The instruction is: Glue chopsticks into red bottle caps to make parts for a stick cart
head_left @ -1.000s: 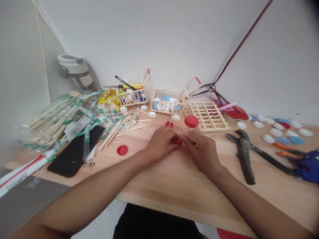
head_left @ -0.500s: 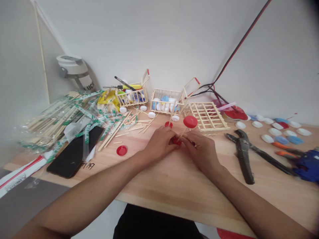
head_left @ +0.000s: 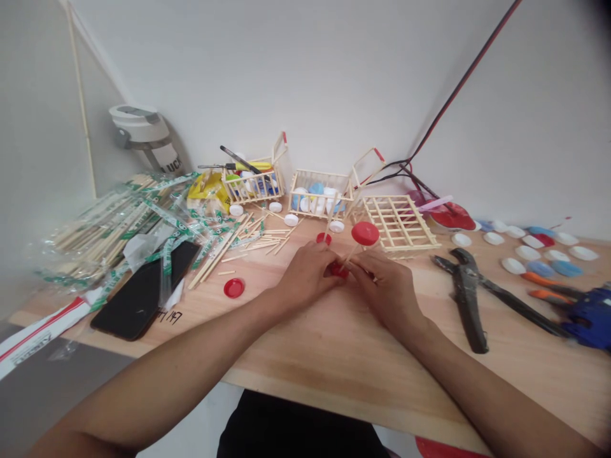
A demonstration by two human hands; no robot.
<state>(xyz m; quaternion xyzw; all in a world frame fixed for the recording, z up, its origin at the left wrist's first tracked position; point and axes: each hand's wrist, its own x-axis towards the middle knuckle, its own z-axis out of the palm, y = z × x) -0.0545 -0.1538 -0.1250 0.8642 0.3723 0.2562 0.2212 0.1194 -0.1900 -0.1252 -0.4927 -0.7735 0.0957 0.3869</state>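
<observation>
The two hands are close together over the middle of the wooden table [head_left: 334, 356]. The left hand [head_left: 305, 275] pinches a lower red cap [head_left: 338, 270] with its fingertips. The right hand [head_left: 384, 291] curls in just beside it, and the two hands seem to touch. Its fingers hide the spot, so I cannot tell how much of the hold is its own. Out of that pinch, a thin wooden stick [head_left: 352, 251] leans up toward 1 o'clock, and a top red cap [head_left: 365, 233] sits on its end like a little lollipop.

It all looks very light. The stick looks stiff but thin, so it could snap if bent, and the smooth plastic caps might slip. The best place to hold it seems to be low down, near the lower cap, not out at the far end.

A small red cap [head_left: 323, 238] lies on the table at 11 o'clock. Another red cap [head_left: 233, 287] lies at 9 o'clock, near a black phone [head_left: 143, 289]. A stick basket full of white and blue caps [head_left: 319, 194] stands at 12 o'clock, a flat stick frame [head_left: 398, 222] lies at 1 o'clock, and black pliers [head_left: 466, 299] lie at 3 o'clock.
</observation>
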